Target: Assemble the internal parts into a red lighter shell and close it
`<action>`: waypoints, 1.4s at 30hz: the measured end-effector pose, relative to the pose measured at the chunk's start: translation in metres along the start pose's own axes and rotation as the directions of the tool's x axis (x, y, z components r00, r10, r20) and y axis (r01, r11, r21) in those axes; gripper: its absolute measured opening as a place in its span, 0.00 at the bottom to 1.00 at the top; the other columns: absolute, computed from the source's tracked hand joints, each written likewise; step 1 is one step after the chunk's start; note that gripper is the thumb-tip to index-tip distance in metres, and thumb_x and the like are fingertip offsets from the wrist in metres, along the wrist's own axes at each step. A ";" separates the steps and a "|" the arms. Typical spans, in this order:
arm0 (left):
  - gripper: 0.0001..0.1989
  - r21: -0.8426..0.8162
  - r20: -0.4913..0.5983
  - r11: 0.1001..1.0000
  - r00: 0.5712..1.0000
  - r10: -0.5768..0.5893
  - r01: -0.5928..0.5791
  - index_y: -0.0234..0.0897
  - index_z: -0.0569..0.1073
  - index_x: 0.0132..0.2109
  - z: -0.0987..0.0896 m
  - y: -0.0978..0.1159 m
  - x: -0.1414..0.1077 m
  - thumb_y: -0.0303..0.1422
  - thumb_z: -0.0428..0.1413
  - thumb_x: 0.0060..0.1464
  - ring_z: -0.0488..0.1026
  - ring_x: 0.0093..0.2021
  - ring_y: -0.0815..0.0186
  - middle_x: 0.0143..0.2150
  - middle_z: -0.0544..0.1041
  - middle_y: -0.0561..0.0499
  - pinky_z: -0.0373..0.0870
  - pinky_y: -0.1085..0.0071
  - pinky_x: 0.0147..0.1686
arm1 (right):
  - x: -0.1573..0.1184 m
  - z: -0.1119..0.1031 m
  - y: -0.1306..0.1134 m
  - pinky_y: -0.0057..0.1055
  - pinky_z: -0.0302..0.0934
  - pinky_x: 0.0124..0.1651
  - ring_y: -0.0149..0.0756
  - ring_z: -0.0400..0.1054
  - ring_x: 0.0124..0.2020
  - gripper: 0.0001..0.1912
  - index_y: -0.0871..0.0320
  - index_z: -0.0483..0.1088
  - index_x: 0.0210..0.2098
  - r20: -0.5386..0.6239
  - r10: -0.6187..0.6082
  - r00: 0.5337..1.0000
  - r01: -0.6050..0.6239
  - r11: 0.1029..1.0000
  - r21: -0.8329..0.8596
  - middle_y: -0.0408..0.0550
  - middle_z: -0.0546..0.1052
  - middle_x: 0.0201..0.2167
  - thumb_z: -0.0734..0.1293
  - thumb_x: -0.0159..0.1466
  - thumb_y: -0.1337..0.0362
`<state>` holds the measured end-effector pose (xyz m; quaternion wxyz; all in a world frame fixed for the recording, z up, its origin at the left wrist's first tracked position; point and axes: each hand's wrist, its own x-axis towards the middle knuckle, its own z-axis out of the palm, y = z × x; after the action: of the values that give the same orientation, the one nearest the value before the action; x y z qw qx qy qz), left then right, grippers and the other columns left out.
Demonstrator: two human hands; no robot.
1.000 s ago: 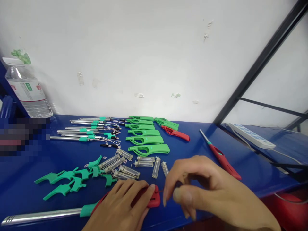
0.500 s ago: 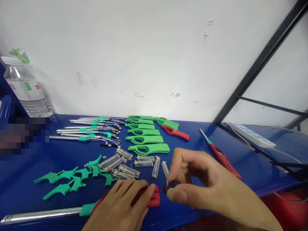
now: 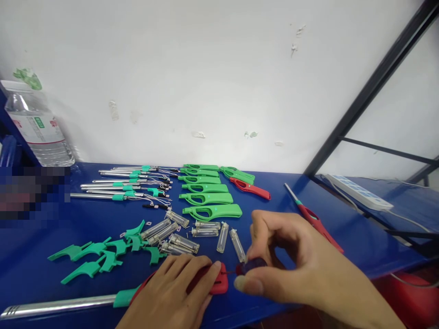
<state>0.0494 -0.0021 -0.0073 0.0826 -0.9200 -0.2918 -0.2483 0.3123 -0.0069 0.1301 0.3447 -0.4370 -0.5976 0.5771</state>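
My left hand (image 3: 174, 288) presses down on a red lighter body (image 3: 219, 284) with a teal collar (image 3: 124, 298) and a long silver tube (image 3: 61, 305) pointing left. Pinched between the thumb and index finger of my right hand (image 3: 284, 260) is a small dark screwdriver (image 3: 254, 265). Its thin shaft reaches left to the end of the red body. Whether the tip touches a screw cannot be made out. Clear fuel cartridges (image 3: 222, 237) lie just behind both hands, and teal trigger pieces (image 3: 82, 270) are spread to the left.
Green handle shells (image 3: 212, 212) and a red shell (image 3: 250, 188) line the table's middle. Silver tubes with wires (image 3: 103, 196) lie at the back left. A red lighter (image 3: 318, 228) and a power strip (image 3: 358, 192) are at right, a water bottle (image 3: 37, 128) at left.
My right hand has shifted slightly right, and its grip on the screwdriver looks a little different, with more of the handle showing. My left hand has stayed in place on the red lighter.
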 end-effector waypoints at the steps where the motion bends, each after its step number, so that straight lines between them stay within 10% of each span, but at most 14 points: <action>1: 0.22 0.001 0.006 1.000 1.000 -0.008 0.008 0.44 0.70 0.78 0.000 0.000 0.000 0.34 0.43 0.88 0.86 0.59 0.58 0.64 0.87 0.51 0.84 0.63 0.58 | 0.000 0.000 0.000 0.27 0.50 0.29 0.27 0.57 0.27 0.26 0.54 0.73 0.28 -0.008 -0.005 1.000 0.005 1.000 -0.005 0.33 0.69 0.24 0.93 0.54 0.56; 8: 0.22 -0.024 0.025 1.000 1.000 -0.014 0.014 0.44 0.71 0.77 -0.001 -0.001 0.003 0.33 0.44 0.87 0.86 0.59 0.59 0.64 0.87 0.50 0.85 0.65 0.57 | 0.000 0.000 -0.004 0.29 0.51 0.30 0.29 0.56 0.25 0.15 0.51 0.87 0.36 -0.005 -0.059 0.998 0.057 0.984 -0.171 0.34 0.63 0.21 0.88 0.63 0.50; 16: 0.21 -0.010 -0.041 1.000 0.999 0.005 -0.005 0.45 0.73 0.73 -0.003 -0.001 0.004 0.33 0.40 0.88 0.87 0.58 0.59 0.65 0.87 0.54 0.85 0.63 0.58 | -0.001 0.000 -0.005 0.27 0.64 0.37 0.30 0.72 0.30 0.20 0.51 0.90 0.44 0.027 -0.178 0.984 0.180 0.962 -0.205 0.40 0.81 0.28 0.73 0.81 0.45; 34: 0.22 -0.050 0.016 0.998 1.000 -0.022 0.023 0.44 0.70 0.78 -0.001 0.001 0.001 0.32 0.46 0.86 0.86 0.59 0.58 0.63 0.87 0.50 0.85 0.65 0.55 | 0.000 0.001 -0.006 0.26 0.52 0.29 0.27 0.60 0.26 0.22 0.55 0.83 0.33 0.010 0.041 0.999 -0.040 0.998 -0.054 0.35 0.70 0.23 0.90 0.60 0.46; 42: 0.22 -0.031 -0.016 0.999 1.000 -0.014 0.013 0.44 0.72 0.76 0.000 0.000 0.004 0.32 0.42 0.88 0.87 0.58 0.60 0.63 0.87 0.52 0.85 0.65 0.58 | 0.003 -0.001 -0.005 0.25 0.61 0.31 0.27 0.66 0.23 0.23 0.54 0.81 0.35 -0.067 -0.103 0.992 0.096 0.990 -0.102 0.37 0.76 0.22 0.84 0.69 0.43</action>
<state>0.0519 0.0001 -0.0048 0.0693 -0.9171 -0.2936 -0.2607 0.3119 -0.0036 0.1351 0.3724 -0.4436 -0.6337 0.5128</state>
